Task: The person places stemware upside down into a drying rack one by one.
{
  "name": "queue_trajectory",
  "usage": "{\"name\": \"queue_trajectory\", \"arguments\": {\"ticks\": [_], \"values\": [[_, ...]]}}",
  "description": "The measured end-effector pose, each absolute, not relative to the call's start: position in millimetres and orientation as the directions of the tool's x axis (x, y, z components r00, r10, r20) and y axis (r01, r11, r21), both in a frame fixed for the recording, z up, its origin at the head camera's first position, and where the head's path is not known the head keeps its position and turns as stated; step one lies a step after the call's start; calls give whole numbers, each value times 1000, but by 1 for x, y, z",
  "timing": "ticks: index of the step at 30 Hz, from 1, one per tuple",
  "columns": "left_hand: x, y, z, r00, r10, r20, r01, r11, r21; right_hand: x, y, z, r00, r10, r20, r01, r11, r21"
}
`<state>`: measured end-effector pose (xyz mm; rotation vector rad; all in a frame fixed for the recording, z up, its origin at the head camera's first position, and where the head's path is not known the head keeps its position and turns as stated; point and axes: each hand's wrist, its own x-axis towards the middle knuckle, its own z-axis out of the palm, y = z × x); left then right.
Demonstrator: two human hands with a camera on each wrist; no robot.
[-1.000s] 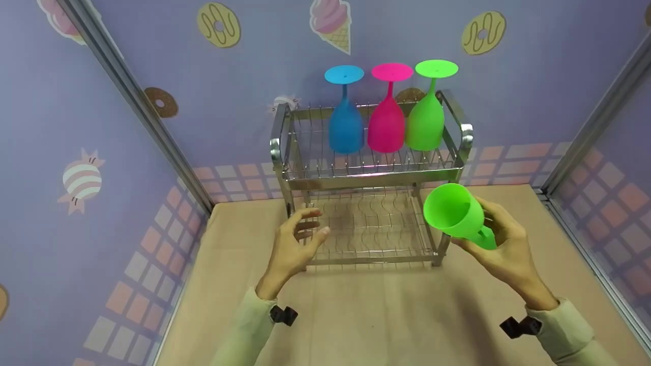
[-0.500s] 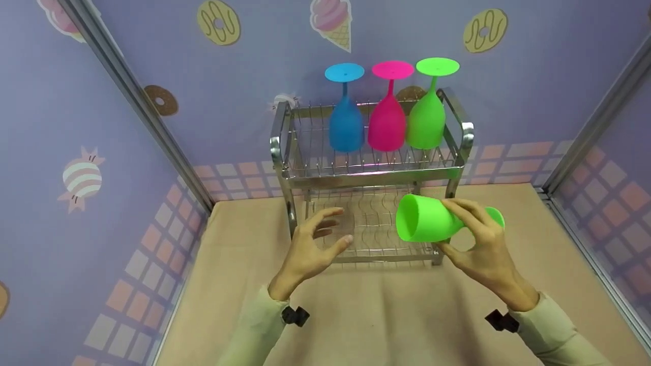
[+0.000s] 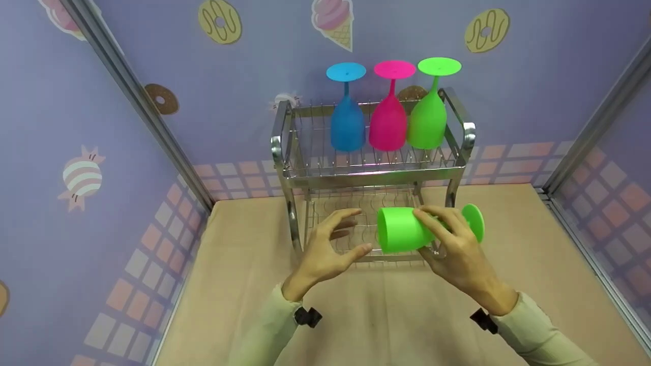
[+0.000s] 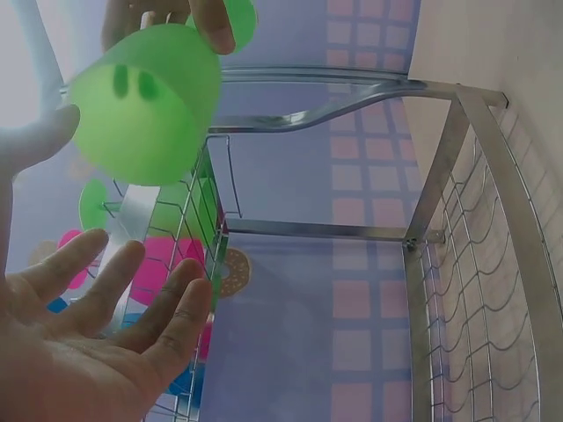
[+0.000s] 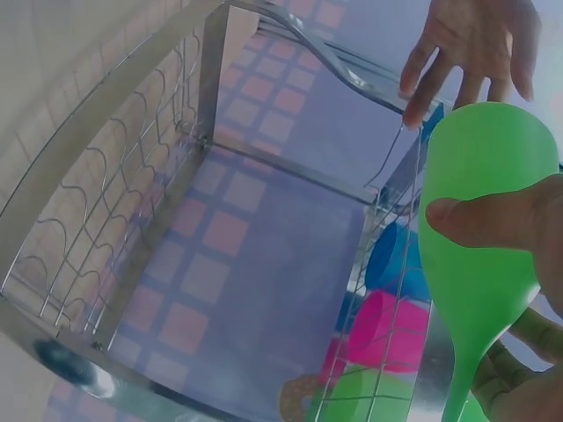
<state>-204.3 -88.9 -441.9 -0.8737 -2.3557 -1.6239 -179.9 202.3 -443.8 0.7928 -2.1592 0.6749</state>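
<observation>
My right hand [image 3: 450, 249] grips a bright green plastic wine glass [image 3: 404, 230], tipped on its side with its mouth to the left and its round foot to the right. In the right wrist view the thumb presses on the bowl of this green wine glass [image 5: 479, 246], with other fingers around its lower part. My left hand [image 3: 328, 254] is held up just left of the glass's mouth, fingers spread and holding nothing. The left wrist view shows the left hand [image 4: 114, 325] below the glass's rim. Both hands are in front of the metal rack.
A two-tier metal dish rack [image 3: 374, 178] stands against the back wall. On its top tier, a blue wine glass [image 3: 348, 124], a pink one [image 3: 388, 124] and another green one [image 3: 427, 122] stand upside down. A beige cloth [image 3: 244, 254] covers the table.
My right hand has moved left and turned the green wine glass from facing me to sideways. My left hand has come right, closer to the glass. The glasses on the rack have stayed put.
</observation>
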Motion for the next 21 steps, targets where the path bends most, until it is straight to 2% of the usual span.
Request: {"name": "queue_trajectory", "arguments": {"ticks": [6, 14, 21], "values": [[-202, -82, -441, -805, 404, 436, 556, 254, 792, -180, 195, -445, -533, -349, 771, -722, 663, -199], [-202, -77, -440, -776, 439, 453, 582, 223, 782, -179, 193, -446, -546, -349, 762, -720, 661, -213], [-202, -75, -443, -781, 421, 461, 573, 190, 797, -178, 191, -449, -536, -361, 763, -722, 664, -194]]}}
